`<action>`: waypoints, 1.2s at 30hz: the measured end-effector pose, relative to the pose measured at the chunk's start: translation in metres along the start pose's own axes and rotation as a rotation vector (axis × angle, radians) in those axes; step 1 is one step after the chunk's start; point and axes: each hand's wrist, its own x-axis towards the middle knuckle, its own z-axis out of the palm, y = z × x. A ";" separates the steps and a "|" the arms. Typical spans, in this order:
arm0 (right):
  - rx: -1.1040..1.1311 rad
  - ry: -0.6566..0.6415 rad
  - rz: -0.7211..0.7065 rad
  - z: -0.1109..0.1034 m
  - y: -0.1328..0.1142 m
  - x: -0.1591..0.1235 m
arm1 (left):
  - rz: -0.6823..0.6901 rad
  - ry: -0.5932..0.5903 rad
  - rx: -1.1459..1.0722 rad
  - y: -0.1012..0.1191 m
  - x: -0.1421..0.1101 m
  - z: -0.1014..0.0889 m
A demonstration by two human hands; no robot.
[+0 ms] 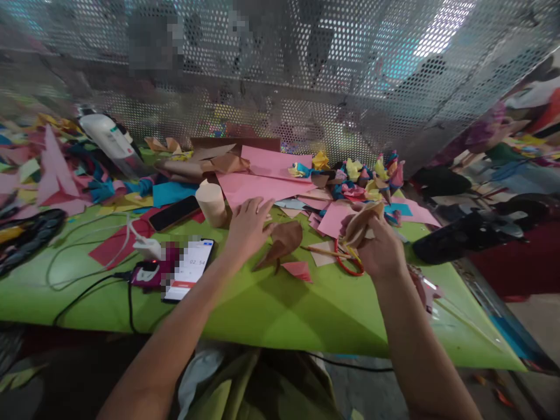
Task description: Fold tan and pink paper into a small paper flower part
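Note:
My left hand (250, 228) reaches over the table with its fingers stretched out, between a cream paper roll (212, 204) and a cut piece of brown paper (285, 239). Its fingertips are close to a large pink sheet (258, 185); whether they touch it I cannot tell. My right hand (384, 248) is closed on a curved piece of tan paper (362, 224), raised a little above the table. Below that paper lies a red loop (350, 269), perhaps a scissors handle, beside a thin wooden stick (327, 252). A small pink paper scrap (298, 270) lies in front of the brown piece.
On the green table (280, 318), a lit phone (199, 262), a dark phone (174, 213) and a charger with cables (149, 249) lie to the left. Crumpled paper flowers (367, 175) cluster behind. A white bottle (111, 143) and a black bottle (464, 236) flank the work. Perforated metal (306, 105) stands behind.

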 end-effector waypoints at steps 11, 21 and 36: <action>-0.083 0.075 -0.063 0.013 0.032 0.030 | 0.013 -0.349 0.028 0.006 -0.042 0.022; 0.040 0.118 0.030 0.016 0.035 0.014 | -0.047 -0.074 -0.502 -0.003 -0.024 0.008; -0.249 -0.273 -0.131 0.033 0.035 -0.019 | -0.136 -0.222 -0.865 0.029 -0.023 0.028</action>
